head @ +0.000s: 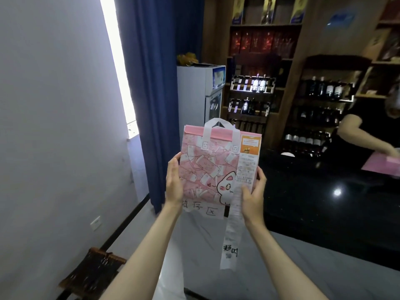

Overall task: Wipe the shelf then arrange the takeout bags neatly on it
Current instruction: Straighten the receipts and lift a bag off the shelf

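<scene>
A pink takeout bag (207, 167) with a cartoon cat print and white handles is held upright in front of me. My left hand (174, 185) presses flat against its left side. My right hand (253, 198) grips its right side. A long white receipt (232, 226) is stuck on the bag's right front and hangs down below it. A white paper sign with handwritten characters (203, 211) shows just under the bag; the surface it is fixed to is hidden by the bag.
A black glossy counter (324, 202) runs to the right, with another person's arm (363, 135) reaching over a pink bag (383, 165). Wine shelves (255, 94) and a small fridge (199, 94) stand behind. A blue curtain (155, 83), white wall and wicker basket (95, 276) are on the left.
</scene>
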